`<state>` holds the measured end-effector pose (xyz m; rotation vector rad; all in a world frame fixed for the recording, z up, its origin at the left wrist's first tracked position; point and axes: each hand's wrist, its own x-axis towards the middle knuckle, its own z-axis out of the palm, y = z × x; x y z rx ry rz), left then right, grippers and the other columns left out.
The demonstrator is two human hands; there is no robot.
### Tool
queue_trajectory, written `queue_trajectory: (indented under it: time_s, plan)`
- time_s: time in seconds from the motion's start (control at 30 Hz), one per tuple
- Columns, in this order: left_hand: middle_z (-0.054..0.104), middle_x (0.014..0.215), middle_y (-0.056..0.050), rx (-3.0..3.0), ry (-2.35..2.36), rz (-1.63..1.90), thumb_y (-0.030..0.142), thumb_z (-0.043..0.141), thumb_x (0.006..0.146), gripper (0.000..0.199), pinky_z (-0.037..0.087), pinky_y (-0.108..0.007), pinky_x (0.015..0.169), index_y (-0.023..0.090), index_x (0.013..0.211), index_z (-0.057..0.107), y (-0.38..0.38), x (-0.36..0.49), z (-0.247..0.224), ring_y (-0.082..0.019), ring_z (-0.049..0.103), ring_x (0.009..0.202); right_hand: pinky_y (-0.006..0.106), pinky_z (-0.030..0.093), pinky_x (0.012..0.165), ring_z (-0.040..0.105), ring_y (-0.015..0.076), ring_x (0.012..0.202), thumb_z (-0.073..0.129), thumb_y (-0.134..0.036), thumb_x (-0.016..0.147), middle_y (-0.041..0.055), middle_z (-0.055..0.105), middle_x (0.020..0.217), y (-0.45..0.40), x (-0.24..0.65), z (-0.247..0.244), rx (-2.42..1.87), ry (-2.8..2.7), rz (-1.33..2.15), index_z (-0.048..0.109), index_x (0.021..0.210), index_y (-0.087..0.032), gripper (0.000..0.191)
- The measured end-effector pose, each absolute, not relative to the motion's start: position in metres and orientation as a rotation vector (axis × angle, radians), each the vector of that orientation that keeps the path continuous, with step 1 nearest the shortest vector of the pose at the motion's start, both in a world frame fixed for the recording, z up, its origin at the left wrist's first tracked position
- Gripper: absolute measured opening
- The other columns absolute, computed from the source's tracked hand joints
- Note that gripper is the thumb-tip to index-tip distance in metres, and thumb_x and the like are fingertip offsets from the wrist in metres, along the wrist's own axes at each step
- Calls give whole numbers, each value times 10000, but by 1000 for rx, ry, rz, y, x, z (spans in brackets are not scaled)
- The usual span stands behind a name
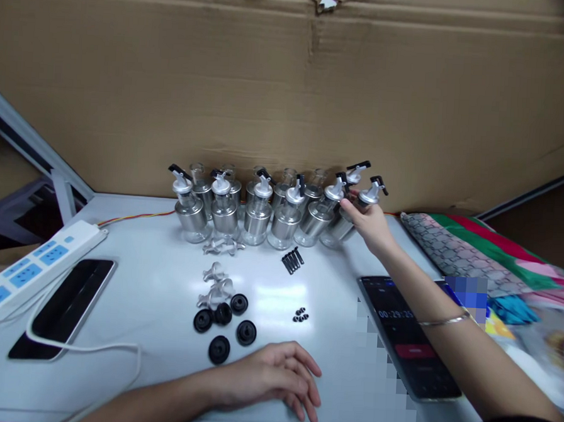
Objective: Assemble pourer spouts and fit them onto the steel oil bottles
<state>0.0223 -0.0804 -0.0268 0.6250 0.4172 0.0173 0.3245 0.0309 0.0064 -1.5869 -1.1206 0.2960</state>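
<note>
Near the right end of a row of clear glass bottles with metal-banded bodies, my right hand [369, 222] is closed around the neck of a bottle [338, 230]. This bottle has a silver pourer top [370, 195] with a black lever and leans slightly right; my fingertips are partly hidden behind it. My left hand [282, 378] lies on the table at the front, palm down and holding nothing, its fingers loosely apart. Just left of it are several black round stoppers [218, 349]. Several small black rings [300, 314] lie beyond it.
Other bottles [257, 221] stand in two rows along a cardboard wall [270, 78]. Silver spouts [218, 292] and black levers [292, 260] lie before them. A dark device [64, 306], power strip [33, 267] and white cable are left; a phone [398, 330] and patterned cloth [450, 245] are right.
</note>
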Motion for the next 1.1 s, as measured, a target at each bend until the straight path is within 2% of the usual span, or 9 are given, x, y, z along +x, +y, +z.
queue_trajectory:
  time_s: [0.13, 0.2, 0.23, 0.3, 0.37, 0.5, 0.63, 0.93, 1.1]
  plan:
    - [659, 774, -44, 597, 392, 29, 305, 798, 621, 423, 426, -276, 649, 120, 933, 580, -81, 22, -30, -143, 658, 653, 559, 318, 1071, 379, 327, 1320, 718, -506, 686, 173, 424, 1359, 11, 295, 23, -1566, -1045, -296, 415, 1277, -186, 737]
    - [659, 770, -45, 588, 385, 30, 311, 804, 616, 429, 425, -277, 648, 120, 929, 582, -82, 22, -31, -145, 656, 650, 531, 320, 1082, 348, 304, 1340, 689, -418, 753, 167, 394, 1370, -2, 270, 38, -1448, -1120, -448, 441, 1256, -212, 598]
    - [658, 768, -45, 584, 383, 29, 317, 807, 614, 432, 425, -277, 648, 120, 927, 583, -82, 23, -32, -146, 656, 650, 513, 359, 1058, 404, 294, 1293, 670, -373, 778, 150, 454, 1302, -8, 255, 44, -1389, -1233, -447, 493, 1188, -231, 468]
    - [656, 765, -42, 575, 376, 29, 329, 811, 615, 436, 427, -277, 653, 125, 926, 583, -80, 23, -32, -146, 657, 654, 456, 470, 926, 576, 248, 1039, 611, -277, 834, 84, 594, 1013, -18, 227, 53, -1257, -1629, -250, 568, 1014, -251, 188]
    - [656, 770, -36, 574, 360, 9, 349, 814, 621, 443, 430, -278, 666, 134, 933, 584, -77, 23, -32, -146, 660, 669, 370, 519, 810, 618, 199, 888, 552, -220, 879, 58, 630, 933, -24, 201, 54, -1149, -2053, 166, 592, 996, -240, 125]
    - [654, 811, -27, 652, 289, -139, 425, 835, 598, 492, 450, -298, 702, 150, 931, 600, -66, 22, -29, -141, 658, 698, 383, 509, 846, 590, 234, 985, 595, -274, 871, 120, 627, 1066, -22, 165, 42, -1083, -2415, 442, 594, 1073, -169, 228]
    - [641, 855, -19, 760, 179, -266, 490, 834, 583, 512, 450, -306, 735, 158, 907, 619, -54, 20, -26, -126, 643, 720, 374, 495, 872, 596, 240, 992, 600, -245, 871, 142, 625, 1068, -10, 147, 28, -1177, -2482, 537, 601, 1086, -118, 250]
    - [648, 867, -37, 718, 171, -282, 475, 800, 641, 495, 464, -341, 747, 160, 966, 599, -42, 18, -32, -163, 660, 756, 337, 483, 862, 624, 225, 985, 625, -159, 848, 115, 659, 1071, 7, 133, 4, -1173, -2471, 697, 615, 1149, -146, 301]
    - [636, 888, -49, 701, 226, -221, 430, 760, 698, 426, 454, -384, 760, 170, 978, 571, -44, 18, -29, -177, 651, 774, 278, 479, 743, 648, 179, 814, 663, -148, 818, 66, 690, 905, 11, 131, -2, -1225, -2414, 785, 618, 1103, -162, 289]
